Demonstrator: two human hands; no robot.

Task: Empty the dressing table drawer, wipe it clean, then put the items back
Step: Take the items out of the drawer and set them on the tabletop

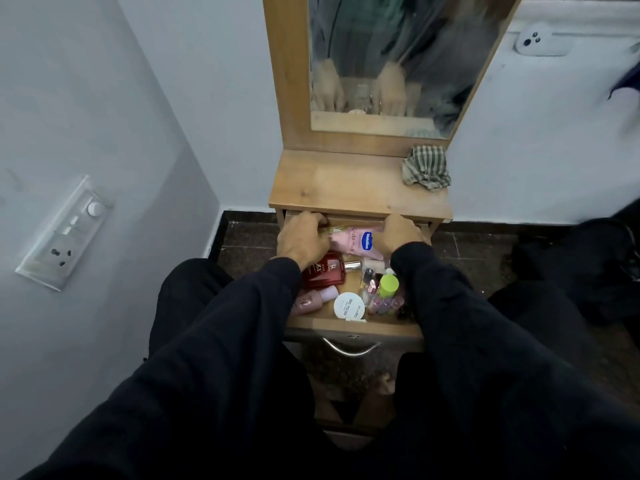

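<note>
Below the dressing table top (332, 188), the drawer (353, 329) stands pulled out and full; by my judgement the emptying has not yet begun, or only just.

Both hands are reaching into the rear of the drawer, under the overhang of the top. The left hand (303, 242) is curled at the left end of the pink Vaseline lotion tube (360, 242), fingers bent around something there; whether they are clamped on the tube or on a smaller item beneath cannot be told. The right hand (401, 233) sits at the tube's right end, its fingers hidden under the top, so its grip cannot be told either. Two hands at the two ends suggest a lift of the tube or a gathering of several items at once.

Nearer the drawer front lie a red perfume bottle (323, 271), a pink bottle (313, 299), a white nail polish remover tub (349, 305), a green-capped bottle (388, 285) and small nail polish bottles (384, 304), closely packed and likely to topple if nudged.

A checked cloth (426, 168) waits bunched at the back right corner of the top, presumably for wiping. The rest of the top is bare, the obvious place to set items.
</note>
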